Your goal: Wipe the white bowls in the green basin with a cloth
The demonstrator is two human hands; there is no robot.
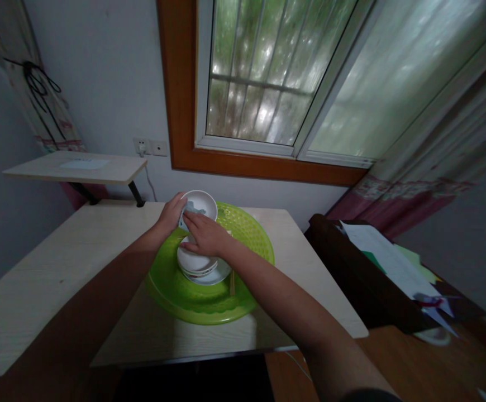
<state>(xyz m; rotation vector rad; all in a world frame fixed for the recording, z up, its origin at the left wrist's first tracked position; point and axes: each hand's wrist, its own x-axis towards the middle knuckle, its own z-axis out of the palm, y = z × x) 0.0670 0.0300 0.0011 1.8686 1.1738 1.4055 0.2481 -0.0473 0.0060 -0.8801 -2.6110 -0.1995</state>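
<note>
A white bowl (206,201) is tilted up above the far side of a green basin (209,317). My left hand (171,215) is closed on the bowl's left rim. With my right hand (205,231) I press a grey-blue cloth (190,208) against the inside of the bowl; the fingers are closed on the cloth, though their tips are partly hidden. Below the hands stands a stack of white bowls (196,262) on a white plate (213,275), inside the basin. Chopsticks (232,283) lie at the right of the stack.
The basin rests on a pale wooden table (58,262). A raised shelf (79,167) with a paper sheet (84,164) stands at the left. Behind are a wall socket (142,146) and a barred window (263,72). Papers (389,262) lie on a dark brown piece of furniture (352,279) at the right.
</note>
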